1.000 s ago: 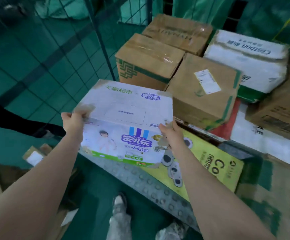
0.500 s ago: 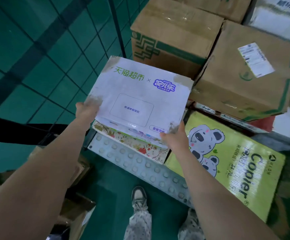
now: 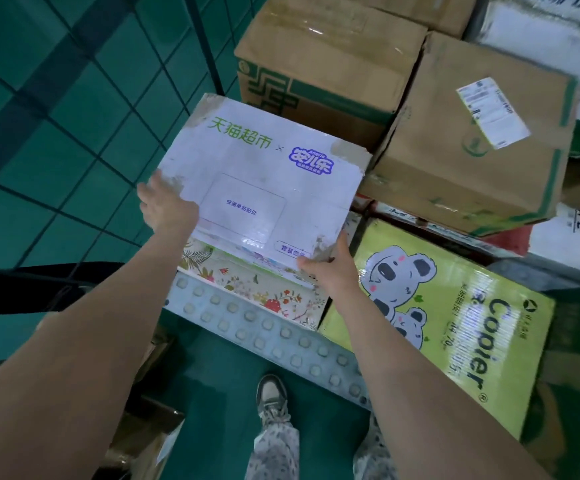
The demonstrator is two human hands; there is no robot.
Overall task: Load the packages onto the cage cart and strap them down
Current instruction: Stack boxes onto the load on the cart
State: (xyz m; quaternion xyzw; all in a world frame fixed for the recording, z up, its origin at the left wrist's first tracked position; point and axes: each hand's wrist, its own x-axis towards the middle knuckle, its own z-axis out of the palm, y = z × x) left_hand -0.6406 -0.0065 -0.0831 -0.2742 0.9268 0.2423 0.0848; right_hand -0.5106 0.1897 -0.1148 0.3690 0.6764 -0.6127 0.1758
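Resting on the floral box (image 3: 257, 289), the white box (image 3: 261, 174) is gripped at its near edge while it is squared into the cart's near left corner. The left hand (image 3: 167, 206) is clasped round the box's corner at 8 o'clock, its fingers hidden past the edge. The right hand (image 3: 330, 268) is clamped on the corner at 5 o'clock, thumb on top. A hold at both near corners is judged to let the box be pushed toward 12 o'clock and turned at once, so that it can be seated near the brown box (image 3: 323, 64) behind it. Whether the two touch cannot be told.

At 3 o'clock of the white box a labelled box (image 3: 472, 140) sits askew on lower packages. A copier box (image 3: 455, 323) lies flat at 4 o'clock, just beside the floral box. Flat, wide boxes are seen lowest, which is judged to give the upper tier a level bed.

The load is carried on a studded metal deck (image 3: 264, 337), whose bare lip shows at 6 o'clock. Wire mesh (image 3: 208, 46) closes the cart's side at 10 o'clock. A green painted floor (image 3: 212, 393) is seen under the person's shoe (image 3: 272, 393), with loose cardboard (image 3: 146, 441) at 7 o'clock. No strap can be made out, so strapping is judged not yet begun.
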